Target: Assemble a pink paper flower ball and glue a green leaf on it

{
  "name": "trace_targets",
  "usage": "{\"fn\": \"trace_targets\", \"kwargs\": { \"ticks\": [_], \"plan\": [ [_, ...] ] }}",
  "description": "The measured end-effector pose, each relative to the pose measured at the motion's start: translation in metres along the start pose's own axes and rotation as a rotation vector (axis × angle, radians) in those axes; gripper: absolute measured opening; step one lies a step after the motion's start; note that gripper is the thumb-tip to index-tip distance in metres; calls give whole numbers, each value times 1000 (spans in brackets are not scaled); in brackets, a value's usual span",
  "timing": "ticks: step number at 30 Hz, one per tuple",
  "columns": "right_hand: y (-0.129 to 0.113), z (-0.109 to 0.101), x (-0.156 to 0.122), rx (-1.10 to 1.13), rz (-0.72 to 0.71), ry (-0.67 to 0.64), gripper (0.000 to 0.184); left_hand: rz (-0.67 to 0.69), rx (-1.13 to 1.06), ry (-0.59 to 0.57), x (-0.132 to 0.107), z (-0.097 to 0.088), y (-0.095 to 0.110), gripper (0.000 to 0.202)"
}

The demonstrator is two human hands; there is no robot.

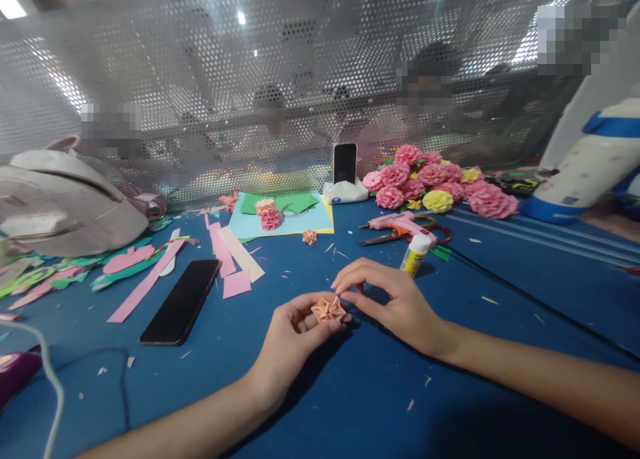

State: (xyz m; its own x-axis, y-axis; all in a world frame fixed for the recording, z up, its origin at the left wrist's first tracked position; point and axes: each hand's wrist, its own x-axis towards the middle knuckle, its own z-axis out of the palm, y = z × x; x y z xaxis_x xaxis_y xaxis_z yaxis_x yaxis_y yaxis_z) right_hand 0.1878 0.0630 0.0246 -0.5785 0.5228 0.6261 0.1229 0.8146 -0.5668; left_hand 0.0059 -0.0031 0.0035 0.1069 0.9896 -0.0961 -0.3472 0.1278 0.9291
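A peach folded-paper flower point(327, 309) rests in my left hand point(295, 332), held between the thumb and the curled fingers. Its pleated petals face up towards me. At the flower's upper right edge, the thumb and forefinger of my right hand point(390, 299) pinch together on a petal; the exact contact is small. Just behind my right hand stands a yellow glue stick point(414, 255) with a white cap. A second small peach paper flower point(309, 237) lies farther back on the blue table point(360, 399).
Pink glue gun point(403, 224) and scissors point(380, 239) lie behind the glue stick. Pink and yellow paper flowers point(425, 175) are heaped at the back right. A black phone point(183, 302), paper strips point(235, 245) and a pale bag point(70, 199) occupy the left. A perforated screen point(225, 132) borders the back.
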Motion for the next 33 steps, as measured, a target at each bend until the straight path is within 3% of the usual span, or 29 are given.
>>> {"fn": "trace_targets", "kwargs": {
  "ticks": [13, 28, 33],
  "plan": [
    [5, -4, -2, -169, -156, -139, 10, 5, -57, 42, 0, 0, -4, 35],
    [0, 2, -4, -118, -82, -178, 11, 14, 13, 86, -2, 2, -2, 39],
    [1, 6, -6, -59, -88, -107, 11, 8, 5, 104, -2, 2, -3, 40]
  ]
}}
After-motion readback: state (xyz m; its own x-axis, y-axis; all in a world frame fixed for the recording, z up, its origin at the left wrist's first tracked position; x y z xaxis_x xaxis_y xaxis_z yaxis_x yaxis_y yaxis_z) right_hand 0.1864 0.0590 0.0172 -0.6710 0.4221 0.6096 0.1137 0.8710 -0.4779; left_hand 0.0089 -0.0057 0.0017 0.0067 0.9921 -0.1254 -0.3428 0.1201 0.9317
